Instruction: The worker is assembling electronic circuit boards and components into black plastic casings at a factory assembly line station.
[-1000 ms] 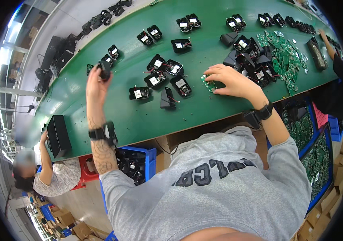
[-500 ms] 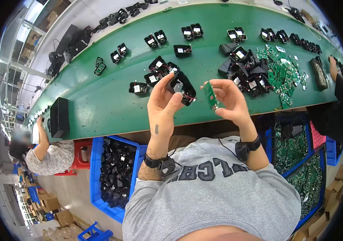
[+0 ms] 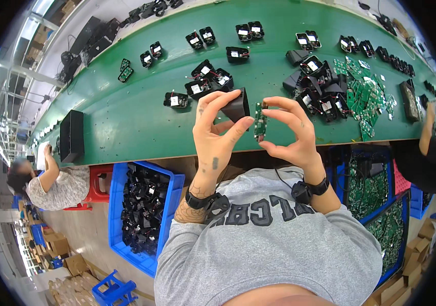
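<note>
My left hand (image 3: pixel 218 125) is closed round a black plastic housing (image 3: pixel 237 107), its open side turned to the right. Facing that opening, a small green circuit board (image 3: pixel 260 121) stands on edge between the thumb and fingers of my right hand (image 3: pixel 292 127). A narrow gap separates board and housing. Just beyond my left hand lies a cluster of black housings (image 3: pixel 197 87) with white labels and red wires. To the right is a larger heap of such housings (image 3: pixel 312 84), beside a pile of loose green boards (image 3: pixel 363 97).
Paired housings (image 3: pixel 200 38) line the far side of the green table (image 3: pixel 126 122). A black box (image 3: pixel 72 136) stands at its left end. Below are a blue bin (image 3: pixel 141 214) of black parts and crates of boards (image 3: pixel 368 183). Two other people sit at either side.
My left hand has turned the housing so its opening faces right. The right hand has brought the board closer and turned it, now showing its component side.
</note>
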Action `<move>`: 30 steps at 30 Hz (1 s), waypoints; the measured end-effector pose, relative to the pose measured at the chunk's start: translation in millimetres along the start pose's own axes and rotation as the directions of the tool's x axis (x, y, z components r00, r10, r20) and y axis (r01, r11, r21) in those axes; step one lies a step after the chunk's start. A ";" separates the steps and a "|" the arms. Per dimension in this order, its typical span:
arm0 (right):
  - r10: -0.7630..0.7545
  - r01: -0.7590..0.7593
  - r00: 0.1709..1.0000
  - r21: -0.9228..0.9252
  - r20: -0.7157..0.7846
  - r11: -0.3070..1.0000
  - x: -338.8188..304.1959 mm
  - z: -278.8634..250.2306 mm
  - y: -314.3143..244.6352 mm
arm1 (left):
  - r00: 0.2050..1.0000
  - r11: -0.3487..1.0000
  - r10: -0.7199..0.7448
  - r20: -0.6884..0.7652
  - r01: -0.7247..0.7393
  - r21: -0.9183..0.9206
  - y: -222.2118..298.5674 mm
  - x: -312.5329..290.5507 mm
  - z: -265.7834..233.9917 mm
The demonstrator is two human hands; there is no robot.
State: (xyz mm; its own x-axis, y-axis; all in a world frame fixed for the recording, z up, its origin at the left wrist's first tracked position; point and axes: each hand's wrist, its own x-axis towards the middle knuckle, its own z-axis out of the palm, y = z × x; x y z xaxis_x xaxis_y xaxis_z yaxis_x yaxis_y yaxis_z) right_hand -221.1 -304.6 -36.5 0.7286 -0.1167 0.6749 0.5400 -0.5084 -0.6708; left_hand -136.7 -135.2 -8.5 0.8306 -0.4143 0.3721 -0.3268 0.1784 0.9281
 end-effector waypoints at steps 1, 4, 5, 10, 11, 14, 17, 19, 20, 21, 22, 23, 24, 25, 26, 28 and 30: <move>0.007 -0.007 1.000 0.004 0.005 1.000 1.3 2.1 -0.2 | 1.000 1.000 -0.005 -0.007 0.006 0.009 1.2 -0.6 -1.1; -0.022 0.022 0.999 -0.005 0.035 1.000 4.7 6.6 2.3 | 1.000 1.000 -0.012 -0.015 0.012 0.017 1.4 -2.1 -6.3; -0.024 0.024 0.999 0.000 0.041 1.000 5.8 7.5 3.7 | 1.000 1.000 -0.012 -0.005 0.012 0.014 1.0 -2.1 -7.7; -0.041 0.041 0.997 -0.004 0.067 0.999 9.5 3.9 11.8 | 0.990 0.981 -0.137 -0.010 0.134 -0.140 -5.9 0.0 -13.3; -0.041 0.041 0.997 -0.006 0.062 0.999 10.1 2.6 13.9 | 0.980 0.960 -0.198 -0.006 0.193 -0.201 -6.2 1.1 -14.0; -0.023 0.022 0.996 0.018 0.086 1.000 12.4 1.7 19.2 | 0.960 0.913 -0.278 0.013 0.269 -0.306 -9.5 7.4 -14.0; 0.009 -0.010 0.998 0.028 0.067 1.000 14.7 1.6 24.7 | 0.950 0.893 -0.309 0.043 0.306 -0.330 -23.6 14.1 -14.1; -0.012 0.011 0.997 0.022 0.076 1.000 17.3 0.9 27.9 | 0.933 0.848 -0.352 0.078 0.353 -0.395 -27.0 18.8 -12.0; -0.001 -0.001 0.997 0.017 0.076 1.000 16.8 0.0 29.8 | 0.929 0.843 -0.361 0.085 0.364 -0.397 -29.3 21.1 -11.5; -0.013 0.011 0.998 0.048 0.060 0.999 16.2 -1.5 32.1 | 0.923 0.806 -0.367 0.117 0.378 -0.456 -32.2 23.7 -11.0; -0.025 0.022 0.999 0.079 0.046 0.997 16.0 -2.3 34.4 | 0.916 0.764 -0.372 0.149 0.393 -0.512 -35.6 26.1 -10.8; -0.014 0.010 0.999 0.075 0.048 0.997 16.6 -2.1 36.8 | 0.914 0.751 -0.372 0.161 0.399 -0.527 -39.9 28.4 -11.0; -0.013 0.010 0.999 0.067 0.044 0.998 16.8 -2.6 39.4 | 0.909 0.742 -0.382 0.165 0.408 -0.532 -43.4 30.9 -10.3; -0.013 0.011 0.999 0.059 0.041 0.998 17.1 -3.1 42.0 | 0.904 0.739 -0.391 0.173 0.420 -0.527 -45.8 33.9 -9.6; 0.000 -0.002 0.999 0.056 0.046 0.998 17.8 -3.3 44.4 | 0.899 0.735 -0.400 0.179 0.431 -0.523 -47.5 36.9 -9.0; 0.001 -0.002 1.000 0.039 0.017 0.999 20.4 -1.4 47.7 | 0.869 0.676 -0.452 0.201 0.481 -0.558 -50.1 42.6 -9.4; -0.007 0.007 1.000 0.011 0.021 1.000 23.3 -1.6 48.7 | 0.874 0.694 -0.447 0.190 0.472 -0.544 -56.5 47.5 -8.5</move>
State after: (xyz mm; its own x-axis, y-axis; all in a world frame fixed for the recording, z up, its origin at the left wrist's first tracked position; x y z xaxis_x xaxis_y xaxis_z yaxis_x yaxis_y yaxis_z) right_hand -178.5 -333.5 -52.9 0.7335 -0.0948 0.6730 0.5497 -0.4996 -0.6695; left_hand -75.0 -157.3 -43.4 0.7866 -0.6113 -0.0866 0.4108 0.4135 0.8126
